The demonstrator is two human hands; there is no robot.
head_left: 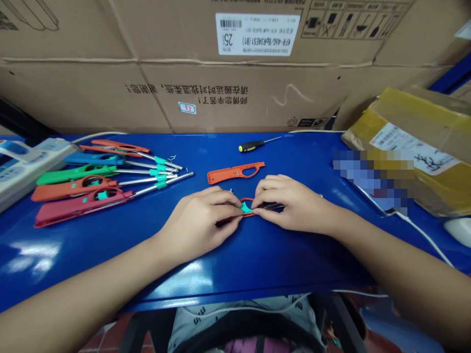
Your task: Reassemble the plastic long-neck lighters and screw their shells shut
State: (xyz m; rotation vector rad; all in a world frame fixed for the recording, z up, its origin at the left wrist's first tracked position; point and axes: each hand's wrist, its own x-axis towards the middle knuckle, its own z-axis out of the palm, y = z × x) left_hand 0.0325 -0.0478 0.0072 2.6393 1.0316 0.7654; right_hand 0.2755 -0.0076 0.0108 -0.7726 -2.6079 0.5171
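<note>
Basically, orange lighter body (249, 214) lies L–R near front-center of blue table (265, 260), btwn both hands; metal tube end points R, tilted slightly away. L hand (208, 215) pinches its L part; R hand (285, 203) pinches it by the teal trigger (245, 208). Loose orange shell (235, 173) sits just beyond, w/ screwdriver (253, 145) farther back.

Small workbench, blue tabletop (147, 255), screwdriver (253, 145), opened lighter casing (224, 175), shipping cartons (91, 98)
</note>
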